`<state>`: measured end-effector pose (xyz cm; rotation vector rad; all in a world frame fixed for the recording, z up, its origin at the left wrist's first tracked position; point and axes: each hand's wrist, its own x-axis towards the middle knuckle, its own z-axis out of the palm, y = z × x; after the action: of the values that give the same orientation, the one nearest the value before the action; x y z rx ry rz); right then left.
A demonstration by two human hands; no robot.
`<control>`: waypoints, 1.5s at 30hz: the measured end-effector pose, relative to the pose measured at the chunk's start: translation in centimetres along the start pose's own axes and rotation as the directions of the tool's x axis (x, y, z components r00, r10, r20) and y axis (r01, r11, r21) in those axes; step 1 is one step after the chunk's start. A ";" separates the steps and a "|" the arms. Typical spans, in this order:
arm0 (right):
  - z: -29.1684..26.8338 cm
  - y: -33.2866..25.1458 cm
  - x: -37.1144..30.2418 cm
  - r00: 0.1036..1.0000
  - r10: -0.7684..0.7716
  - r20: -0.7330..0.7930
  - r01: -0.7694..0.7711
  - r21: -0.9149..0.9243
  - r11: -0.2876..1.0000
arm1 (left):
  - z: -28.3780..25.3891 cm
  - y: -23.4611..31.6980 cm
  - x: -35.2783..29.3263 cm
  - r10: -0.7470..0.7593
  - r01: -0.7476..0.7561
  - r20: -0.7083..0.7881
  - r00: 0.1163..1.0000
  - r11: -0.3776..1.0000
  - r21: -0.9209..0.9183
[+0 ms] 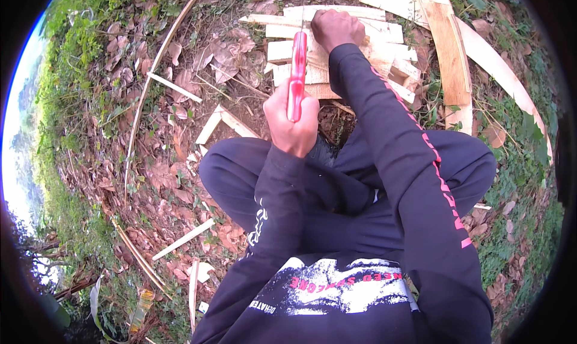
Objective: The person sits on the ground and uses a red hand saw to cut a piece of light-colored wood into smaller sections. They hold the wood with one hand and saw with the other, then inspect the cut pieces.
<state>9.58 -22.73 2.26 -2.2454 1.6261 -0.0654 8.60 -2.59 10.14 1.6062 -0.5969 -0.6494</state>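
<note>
My left hand is wrapped around the red handle of a hand saw. The saw's thin blade appears nearly edge-on and points away from me, over the far end of a stack of pale wooden strips. To the right of the blade, my right hand is closed and bears down on a wooden strip on top of the stack. Its fingertips are hidden behind the knuckles. Most strips lie crosswise, one behind another, just beyond my crossed legs.
Long, wide boards lie at the right and far side of the stack. A thin curved strip runs along the left. Wooden offcuts and loose sticks are scattered on leaf-covered ground. Green plants grow at the left.
</note>
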 end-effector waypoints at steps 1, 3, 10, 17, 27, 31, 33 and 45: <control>-0.1 0.0 0.2 1.000 -0.008 -0.004 0.008 -0.015 1.000 | -0.1 -0.1 -0.5 0.011 -0.011 0.017 1.000 1.000 0.021; 0.0 0.3 0.0 1.000 -0.021 0.000 0.021 -0.035 0.999 | -1.4 0.4 -3.5 -0.031 0.031 -0.014 0.999 0.999 0.015; 0.3 0.9 0.0 0.997 -0.015 -0.071 0.016 0.002 1.000 | -2.2 3.4 -3.5 -0.124 0.126 0.051 0.991 0.991 -0.050; 0.8 0.5 -0.2 0.995 -0.047 -0.083 0.044 -0.027 0.999 | -5.8 3.2 -9.2 -0.007 0.006 0.036 0.999 0.999 0.036; 0.6 0.8 0.2 0.999 0.004 -0.053 -0.004 0.009 1.000 | -8.0 4.0 -8.3 -0.167 0.173 0.070 0.983 0.981 -0.083; -0.1 0.8 -1.6 0.995 -0.098 0.012 0.098 0.018 0.995 | -8.7 4.2 -10.5 -0.166 0.170 0.053 0.985 0.980 -0.100; -0.4 1.4 -2.5 0.984 -0.175 0.022 0.175 0.001 0.985 | -8.6 5.4 -11.1 -0.147 0.151 0.053 0.988 0.986 -0.065; 0.6 0.5 -2.3 0.990 -0.121 -0.069 0.125 0.053 0.991 | -8.8 4.7 -12.2 -0.059 0.057 0.113 0.992 0.998 0.020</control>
<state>8.53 -20.57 1.95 -2.3196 1.4967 -0.2172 6.13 11.56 16.67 1.6150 -0.6424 -0.7847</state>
